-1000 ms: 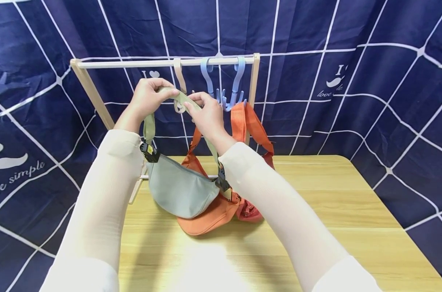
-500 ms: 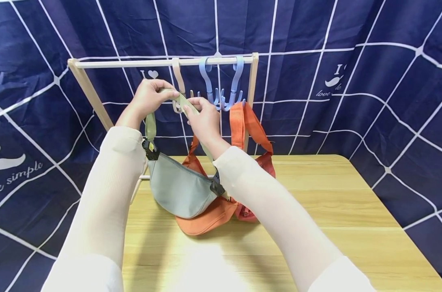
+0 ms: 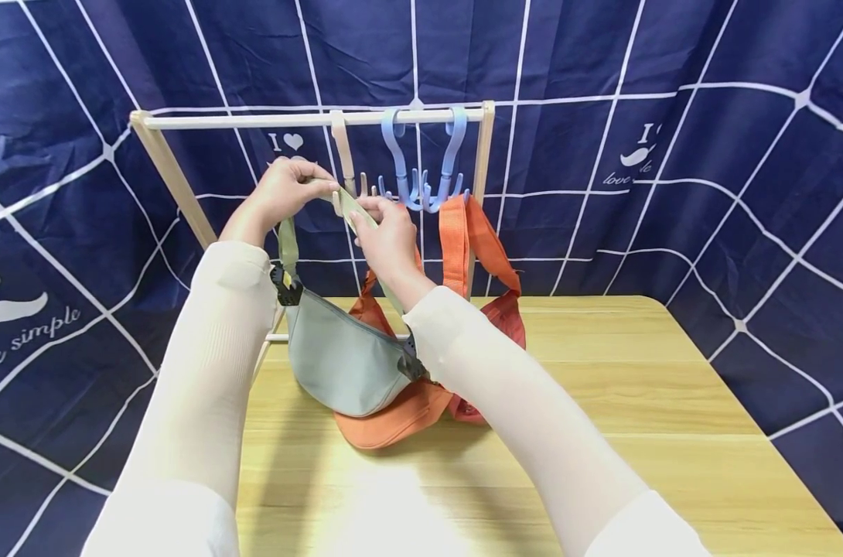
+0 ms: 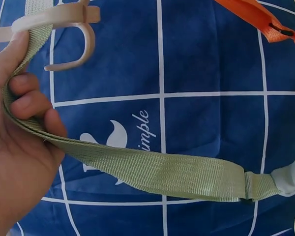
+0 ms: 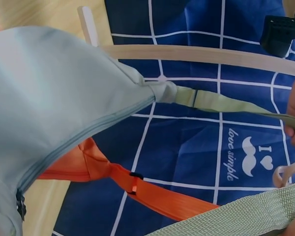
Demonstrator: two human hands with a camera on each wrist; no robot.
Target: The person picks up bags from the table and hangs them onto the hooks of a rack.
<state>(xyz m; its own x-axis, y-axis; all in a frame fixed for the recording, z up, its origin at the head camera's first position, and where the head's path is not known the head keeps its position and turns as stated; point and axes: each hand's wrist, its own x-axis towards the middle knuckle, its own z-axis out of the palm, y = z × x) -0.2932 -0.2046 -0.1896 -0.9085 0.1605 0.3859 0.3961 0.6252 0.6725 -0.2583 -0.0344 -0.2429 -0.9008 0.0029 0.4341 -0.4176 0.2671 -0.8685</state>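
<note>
A grey-green waist bag (image 3: 345, 356) hangs by its light green strap (image 3: 355, 205) in front of the rack. My left hand (image 3: 282, 189) pinches the strap between thumb and fingers on the left. On the right, my right hand (image 3: 390, 236) pinches the same strap a short way along. Between the hands, the strap overlaps the lower prongs of a beige hook (image 3: 341, 147). Seen from the left wrist, the strap (image 4: 187, 174) folds over my curled fingers and passes behind the hook (image 4: 87, 42). In the right wrist view the bag (image 5: 64, 88) droops, its zipper facing down.
The rack's white bar (image 3: 247, 121) carries the beige hook and two blue hooks (image 3: 396, 147). An orange bag (image 3: 387, 422) and a red bag (image 3: 508, 317) sit behind the grey-green one, on the wooden table (image 3: 588, 480). An orange strap (image 3: 455, 240) hangs at the blue hooks.
Both hands have lowered the strap slightly toward the beige hook, and the right hand has shifted a little left. The beige hook's lower prongs have turned. The grey-green bag has moved very little.
</note>
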